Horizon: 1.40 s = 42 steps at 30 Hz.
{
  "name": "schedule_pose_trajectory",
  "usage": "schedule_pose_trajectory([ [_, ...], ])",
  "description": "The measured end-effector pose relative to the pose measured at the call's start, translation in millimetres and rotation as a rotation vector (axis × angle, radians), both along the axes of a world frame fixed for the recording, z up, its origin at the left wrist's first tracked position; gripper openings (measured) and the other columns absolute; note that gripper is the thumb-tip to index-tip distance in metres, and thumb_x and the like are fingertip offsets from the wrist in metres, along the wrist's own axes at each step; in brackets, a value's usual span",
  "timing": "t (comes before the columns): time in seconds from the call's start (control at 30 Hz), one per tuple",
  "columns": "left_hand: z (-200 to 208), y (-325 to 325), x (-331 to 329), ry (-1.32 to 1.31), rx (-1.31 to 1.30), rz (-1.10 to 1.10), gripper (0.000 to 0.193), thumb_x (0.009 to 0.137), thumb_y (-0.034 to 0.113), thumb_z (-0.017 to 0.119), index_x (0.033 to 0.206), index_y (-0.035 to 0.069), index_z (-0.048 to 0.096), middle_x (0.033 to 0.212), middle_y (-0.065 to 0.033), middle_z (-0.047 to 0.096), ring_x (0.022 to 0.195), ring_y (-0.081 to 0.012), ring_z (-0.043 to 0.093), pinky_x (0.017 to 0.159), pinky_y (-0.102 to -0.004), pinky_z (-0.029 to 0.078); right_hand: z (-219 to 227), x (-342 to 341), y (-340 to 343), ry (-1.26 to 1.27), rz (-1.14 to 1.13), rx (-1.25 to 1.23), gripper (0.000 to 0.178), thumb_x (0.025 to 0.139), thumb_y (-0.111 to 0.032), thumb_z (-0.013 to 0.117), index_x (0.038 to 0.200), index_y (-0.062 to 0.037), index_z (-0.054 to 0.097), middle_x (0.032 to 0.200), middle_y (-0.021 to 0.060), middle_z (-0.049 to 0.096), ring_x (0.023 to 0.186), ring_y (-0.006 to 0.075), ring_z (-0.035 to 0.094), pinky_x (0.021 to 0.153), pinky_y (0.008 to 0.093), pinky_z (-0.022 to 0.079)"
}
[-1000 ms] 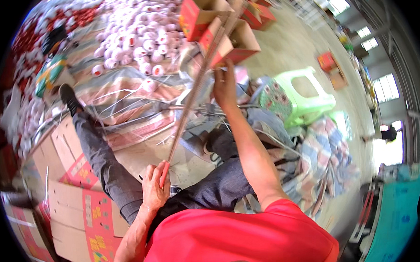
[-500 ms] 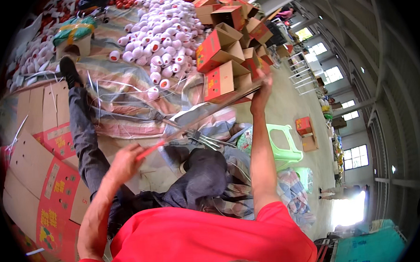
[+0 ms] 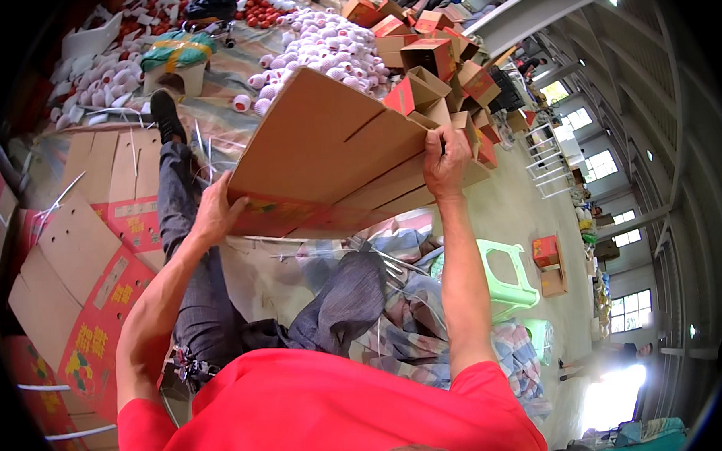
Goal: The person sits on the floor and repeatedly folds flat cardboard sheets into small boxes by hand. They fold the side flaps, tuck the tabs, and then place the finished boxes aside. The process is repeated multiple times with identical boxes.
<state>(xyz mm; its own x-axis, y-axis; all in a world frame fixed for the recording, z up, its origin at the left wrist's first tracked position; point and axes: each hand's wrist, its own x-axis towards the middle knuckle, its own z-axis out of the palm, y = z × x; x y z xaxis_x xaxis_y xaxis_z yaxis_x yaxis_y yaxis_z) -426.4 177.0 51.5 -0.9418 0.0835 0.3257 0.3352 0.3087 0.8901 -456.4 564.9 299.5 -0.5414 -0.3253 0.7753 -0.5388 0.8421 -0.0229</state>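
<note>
Indoors, under roof beams (image 3: 557, 9): striped tarpaulin (image 3: 236, 70), both hands' fingers (image 3: 452, 145) around cardboard (image 3: 333, 138).

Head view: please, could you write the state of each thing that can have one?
Cardboard sheet: raised, tilted, held in both hands
Left hand: closed on the sheet's left side
Right hand: closed on its right edge
Boxes beyond: several open
Cardboard at left: flattened
White round things: heaped
Left leg: stretched out
Right leg: bent
</note>
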Motion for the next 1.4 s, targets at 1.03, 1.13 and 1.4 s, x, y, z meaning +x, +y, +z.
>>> schedule_pose_trajectory([
  [1.03,113,17,160,0.035,0.111,-0.426,0.059,0.090,0.013,0.079,0.144,0.000,0.059,0.129,-0.0223,0.065,0.114,-0.0412,0.065,0.098,-0.0443,0.052,-69,-25,29,-0.401,0.018,-1.254,0.081,0.105,-0.053,0.066,0.152,0.0033,0.032,0.146,0.0205,0.049,0.138,0.0262,0.051,0.116,0.0413,0.043],
  [1.13,144,9,162,-0.196,0.496,-0.687,0.077,0.094,0.030,0.076,0.159,0.001,0.045,0.152,-0.0211,0.054,0.140,-0.0335,0.053,0.118,-0.0428,0.040,-73,-24,22,-0.449,0.091,-1.266,0.081,0.106,-0.057,0.061,0.155,-0.0013,0.028,0.146,0.0170,0.047,0.137,0.0266,0.052,0.114,0.0425,0.045],
  [1.4,168,24,102,-0.364,0.587,-1.071,0.097,0.098,0.046,0.069,0.170,0.000,0.023,0.174,-0.0191,0.027,0.161,-0.0271,0.027,0.129,-0.0427,0.023,-90,-31,12,-0.395,0.218,-1.267,0.082,0.111,-0.059,0.046,0.165,-0.0021,0.023,0.159,0.0190,0.039,0.143,0.0306,0.046,0.117,0.0450,0.041],
])
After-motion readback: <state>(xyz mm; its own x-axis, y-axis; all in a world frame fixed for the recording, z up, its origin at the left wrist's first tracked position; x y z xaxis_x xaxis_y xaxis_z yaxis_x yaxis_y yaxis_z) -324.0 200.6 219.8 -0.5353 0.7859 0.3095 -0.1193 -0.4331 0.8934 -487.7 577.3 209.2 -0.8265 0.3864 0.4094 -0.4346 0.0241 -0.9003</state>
